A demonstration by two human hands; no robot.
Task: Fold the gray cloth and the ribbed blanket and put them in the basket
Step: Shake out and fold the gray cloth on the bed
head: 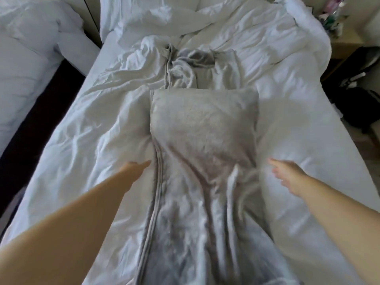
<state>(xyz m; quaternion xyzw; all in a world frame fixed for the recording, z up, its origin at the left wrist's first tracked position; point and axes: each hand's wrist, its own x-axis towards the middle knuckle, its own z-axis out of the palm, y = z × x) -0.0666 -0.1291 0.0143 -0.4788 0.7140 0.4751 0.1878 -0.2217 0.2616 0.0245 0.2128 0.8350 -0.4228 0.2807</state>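
Note:
A long gray blanket (pixel 197 171) lies lengthwise down the middle of the white bed, its far end folded back into a flat rectangle. Beyond it a second gray cloth (pixel 191 66) lies crumpled, with a hemmed edge along its left side. My left hand (pixel 135 167) reaches with straight fingers to the blanket's left edge, just short of touching it. On the other side, my right hand (pixel 287 173) is spread open over the white sheet close to the blanket's right edge. Neither hand holds anything. No basket is in view.
The white duvet (pixel 257 38) is bunched at the head of the bed. A second bed (pixel 26 58) stands at the left across a dark gap. At the right are a wooden side table (pixel 345 42) and dark bags (pixel 362 99) on the floor.

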